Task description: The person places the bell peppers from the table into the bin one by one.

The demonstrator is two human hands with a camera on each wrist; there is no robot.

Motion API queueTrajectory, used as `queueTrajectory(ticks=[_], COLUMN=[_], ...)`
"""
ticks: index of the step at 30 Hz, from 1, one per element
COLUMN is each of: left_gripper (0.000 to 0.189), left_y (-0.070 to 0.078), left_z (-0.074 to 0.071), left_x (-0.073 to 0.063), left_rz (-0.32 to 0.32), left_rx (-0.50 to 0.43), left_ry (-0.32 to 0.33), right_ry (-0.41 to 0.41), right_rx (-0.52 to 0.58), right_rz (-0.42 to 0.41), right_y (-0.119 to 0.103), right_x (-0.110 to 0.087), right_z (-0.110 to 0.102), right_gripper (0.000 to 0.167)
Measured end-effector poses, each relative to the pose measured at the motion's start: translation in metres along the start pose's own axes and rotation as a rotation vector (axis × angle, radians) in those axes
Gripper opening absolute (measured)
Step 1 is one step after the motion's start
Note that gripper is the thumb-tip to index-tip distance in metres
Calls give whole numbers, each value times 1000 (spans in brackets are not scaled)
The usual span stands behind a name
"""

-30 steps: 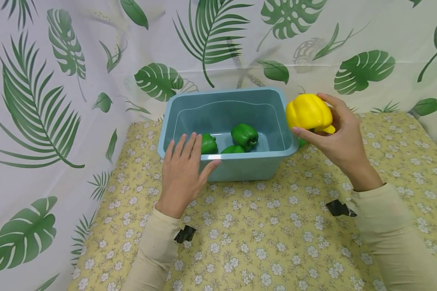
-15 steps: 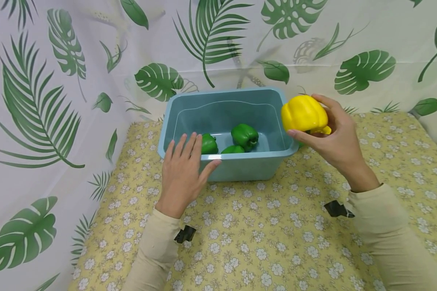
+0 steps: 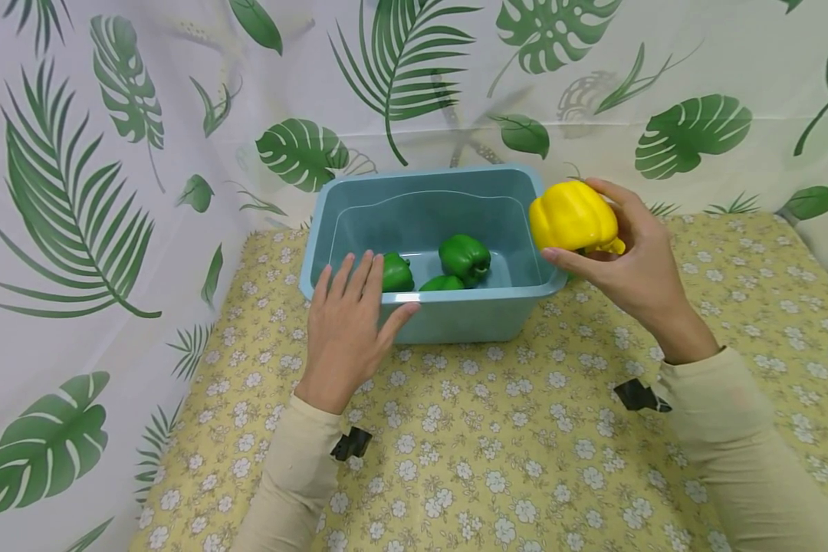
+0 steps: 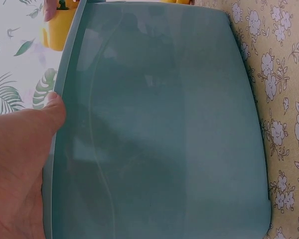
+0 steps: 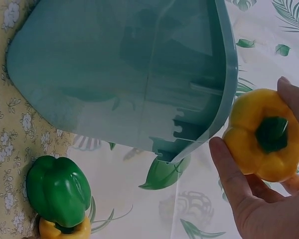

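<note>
A yellow bell pepper [image 3: 571,216] is held up beside the right end of a blue-grey plastic bin [image 3: 462,316]. My right hand [image 3: 638,264] grips it between thumb and fingers; its green stem [image 5: 272,133] shows in the right wrist view. My left hand [image 3: 345,330] rests over the bin's near rim at the left, fingers straight and spread. Its thumb [image 4: 55,107] lies at the rim in the left wrist view. Inside the bin lie three green bell peppers: one [image 3: 396,274] partly behind the left fingers, another [image 3: 464,259] in the middle, and one [image 3: 443,283] half hidden by the rim.
Beyond the bin's right end, another green bell pepper [image 5: 59,191] lies on the flowered tablecloth [image 5: 10,149], with a second yellow pepper [image 5: 65,230] beside it. A leaf-printed cloth [image 3: 593,92] hangs close behind the bin and along the left side.
My right hand has moved slightly left with the yellow bell pepper, which now overlaps the bin's right rim in the head view. The left hand and the bin have stayed put.
</note>
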State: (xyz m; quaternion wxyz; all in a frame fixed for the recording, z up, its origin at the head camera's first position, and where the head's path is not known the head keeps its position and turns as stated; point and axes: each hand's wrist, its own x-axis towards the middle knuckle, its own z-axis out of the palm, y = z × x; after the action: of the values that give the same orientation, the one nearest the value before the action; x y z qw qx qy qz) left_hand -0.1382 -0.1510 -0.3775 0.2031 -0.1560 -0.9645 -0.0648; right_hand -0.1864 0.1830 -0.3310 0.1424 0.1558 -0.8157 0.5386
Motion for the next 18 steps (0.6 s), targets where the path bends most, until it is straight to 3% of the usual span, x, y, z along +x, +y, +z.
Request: queueTrajectory(ticks=[10,18], left_gripper=[81,79], left_y=[0,1], left_z=[0,0], left_x=[0,0], left_rz=[-3,-7], left_rx=[3,0], left_ry=[-5,-16], right_ry=[-27,7], right_rx=[-9,14], right_rz=[9,20], right_y=[0,-1], right_x=[1,-1], right_z=[-2,-6], right_gripper=[83,74])
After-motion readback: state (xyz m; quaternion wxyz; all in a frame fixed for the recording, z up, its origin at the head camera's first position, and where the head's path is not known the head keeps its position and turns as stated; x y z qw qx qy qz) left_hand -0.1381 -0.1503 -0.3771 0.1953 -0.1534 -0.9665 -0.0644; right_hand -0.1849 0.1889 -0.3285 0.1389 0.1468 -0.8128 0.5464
